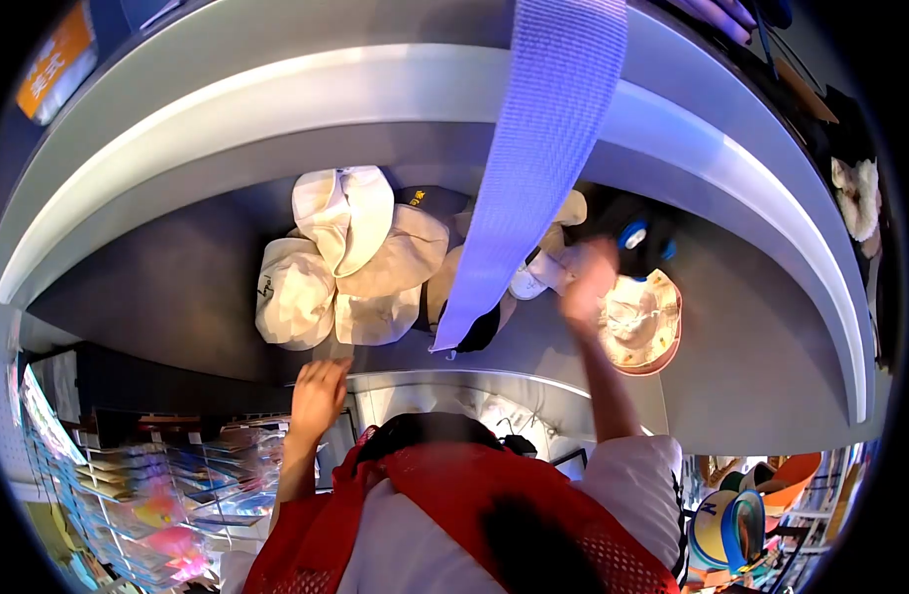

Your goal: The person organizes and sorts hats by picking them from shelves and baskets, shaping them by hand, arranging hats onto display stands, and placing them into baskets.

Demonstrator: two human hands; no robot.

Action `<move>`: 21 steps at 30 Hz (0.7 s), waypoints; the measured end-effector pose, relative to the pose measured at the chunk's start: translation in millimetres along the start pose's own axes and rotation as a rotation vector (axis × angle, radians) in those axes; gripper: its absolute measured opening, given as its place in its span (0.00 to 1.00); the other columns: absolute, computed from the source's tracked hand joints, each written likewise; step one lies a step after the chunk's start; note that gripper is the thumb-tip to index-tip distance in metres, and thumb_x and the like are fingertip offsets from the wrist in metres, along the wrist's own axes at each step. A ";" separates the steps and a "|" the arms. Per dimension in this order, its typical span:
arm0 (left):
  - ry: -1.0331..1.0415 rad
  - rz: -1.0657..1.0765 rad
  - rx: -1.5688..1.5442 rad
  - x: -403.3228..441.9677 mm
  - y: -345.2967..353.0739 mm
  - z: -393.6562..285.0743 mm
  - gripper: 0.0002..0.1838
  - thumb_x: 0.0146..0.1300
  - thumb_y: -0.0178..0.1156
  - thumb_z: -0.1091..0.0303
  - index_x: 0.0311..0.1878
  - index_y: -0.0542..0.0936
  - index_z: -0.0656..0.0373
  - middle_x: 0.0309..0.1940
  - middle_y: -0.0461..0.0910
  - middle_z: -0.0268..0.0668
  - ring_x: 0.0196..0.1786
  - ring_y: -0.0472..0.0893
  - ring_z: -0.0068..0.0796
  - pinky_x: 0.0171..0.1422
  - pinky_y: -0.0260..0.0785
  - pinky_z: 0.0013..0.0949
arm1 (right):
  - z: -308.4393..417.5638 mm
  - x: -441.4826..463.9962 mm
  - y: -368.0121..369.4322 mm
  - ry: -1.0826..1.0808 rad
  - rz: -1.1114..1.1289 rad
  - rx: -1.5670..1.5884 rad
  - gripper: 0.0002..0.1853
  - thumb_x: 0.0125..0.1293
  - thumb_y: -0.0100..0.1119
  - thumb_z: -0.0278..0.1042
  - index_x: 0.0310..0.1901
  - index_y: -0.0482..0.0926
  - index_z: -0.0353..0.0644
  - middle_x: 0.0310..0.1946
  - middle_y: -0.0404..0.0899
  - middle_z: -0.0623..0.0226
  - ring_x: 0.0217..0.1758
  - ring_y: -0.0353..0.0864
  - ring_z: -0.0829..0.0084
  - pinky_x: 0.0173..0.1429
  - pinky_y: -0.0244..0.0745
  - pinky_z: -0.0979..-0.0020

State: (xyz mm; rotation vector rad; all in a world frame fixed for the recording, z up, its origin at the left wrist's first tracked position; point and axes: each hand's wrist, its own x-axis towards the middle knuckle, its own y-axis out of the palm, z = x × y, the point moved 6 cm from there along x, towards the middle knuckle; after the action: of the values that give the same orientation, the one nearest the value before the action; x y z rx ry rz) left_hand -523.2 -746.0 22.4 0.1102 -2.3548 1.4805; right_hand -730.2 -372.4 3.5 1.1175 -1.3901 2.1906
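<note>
My left hand (pixel 319 396) lies at the front edge of a grey shelf, its fingers stretched forward, holding nothing. Just beyond it sits a heap of cream and beige cloth hats: a cream hat (pixel 341 213) on top, a beige one (pixel 400 252) beside it and a pale one with dark script (pixel 294 295) at the left. My right hand (pixel 588 282) is smeared by motion over the right part of the heap, and its fingers cannot be made out. It is close to a white cap (pixel 533 275) and to an upturned bucket hat (pixel 640 322) with a pinkish rim.
A purple strap (pixel 538 148) hangs across the middle of the view and hides part of the hats. Dark caps with a blue-edged badge (pixel 637 238) lie at the right rear. The grey shelf (pixel 761 327) curves around. Below left is a wire rack (pixel 177 475); coloured visors (pixel 726 530) hang right.
</note>
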 end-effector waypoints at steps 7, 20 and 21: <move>0.036 -0.037 0.021 101.0 69.8 37.7 0.19 0.46 0.57 0.73 0.45 0.72 0.54 0.53 0.62 0.41 0.57 0.61 0.44 0.58 0.54 0.46 | 92.8 -135.3 126.9 -0.010 0.978 -0.065 0.22 0.48 0.58 0.40 0.47 0.68 0.46 0.43 0.71 0.59 0.49 0.69 0.61 0.52 0.58 0.54; -0.169 -0.144 0.032 196.9 118.9 139.3 0.13 0.51 0.46 0.76 0.41 0.71 0.62 0.27 0.74 0.48 0.31 0.75 0.45 0.34 0.67 0.41 | -165.7 79.2 -107.9 0.789 -0.477 1.062 0.15 0.57 0.52 0.31 0.44 0.71 0.32 0.40 0.73 0.64 0.41 0.72 0.73 0.46 0.67 0.74; -0.164 -0.264 0.057 204.0 102.9 145.5 0.12 0.51 0.47 0.76 0.40 0.71 0.64 0.25 0.74 0.51 0.28 0.75 0.48 0.33 0.66 0.43 | -142.8 72.9 -112.3 1.070 -0.385 1.021 0.20 0.55 0.54 0.34 0.46 0.67 0.31 0.41 0.73 0.63 0.42 0.72 0.73 0.46 0.67 0.73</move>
State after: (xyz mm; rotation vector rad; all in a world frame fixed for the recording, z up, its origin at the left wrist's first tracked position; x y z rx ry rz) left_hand -776.7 -803.8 -53.6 0.5547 -2.3132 1.4564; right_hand -770.9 -204.9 96.2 0.1828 0.3917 2.4904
